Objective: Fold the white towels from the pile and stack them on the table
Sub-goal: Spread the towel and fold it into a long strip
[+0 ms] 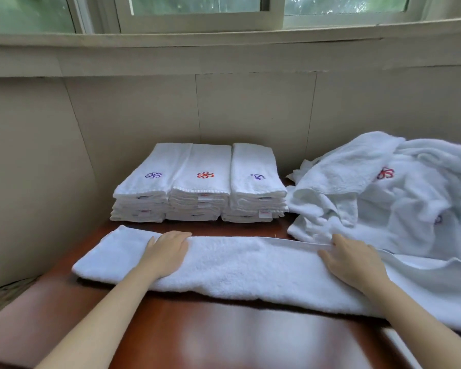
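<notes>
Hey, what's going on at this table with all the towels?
A person is folding towels. The left hand and right hand press flat on a long white terry towel, folded into a strip across the reddish-brown wooden table. Three stacks of folded white towels with flower logos stand behind it. A heap of unfolded white towels lies to the right.

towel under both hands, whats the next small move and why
Probably bring the left end over toward the right, halving it. The towel lies as a long strip under the flat left hand and right hand, much longer than the stacks behind.
</notes>
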